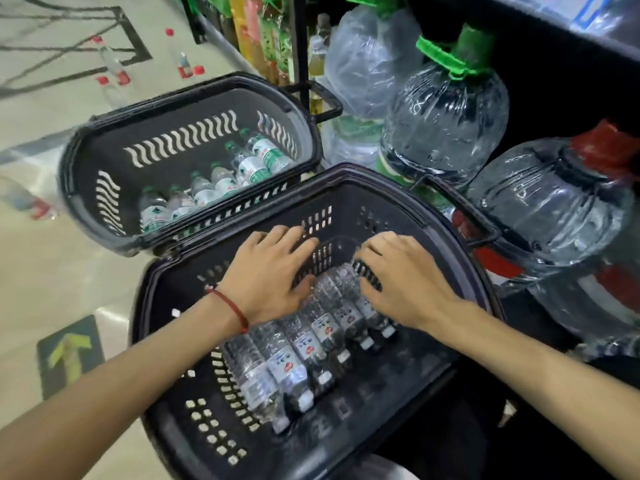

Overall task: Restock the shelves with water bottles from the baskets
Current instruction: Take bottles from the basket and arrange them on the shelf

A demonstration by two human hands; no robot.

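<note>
A black near basket (346, 176) holds several small clear water bottles (294, 355) lying side by side, white caps pointing toward me. My left hand (273, 271) reaches in with fingers spread over the far ends of the bottles, its thumb against one bottle. At the right end of the row, my right hand (405, 282) curls its fingers over the bases of the bottles. Behind it, a second black basket (194, 88) contains several green-capped water bottles (249, 164).
Large water jugs with green handles (446, 123) and a red-capped jug (554, 206) stand on the low shelf to the right. Coloured drink bottles (256, 36) line the shelf farther back. Loose red-capped bottles (112, 62) lie on the floor, beside a yellow arrow sticker (71, 355).
</note>
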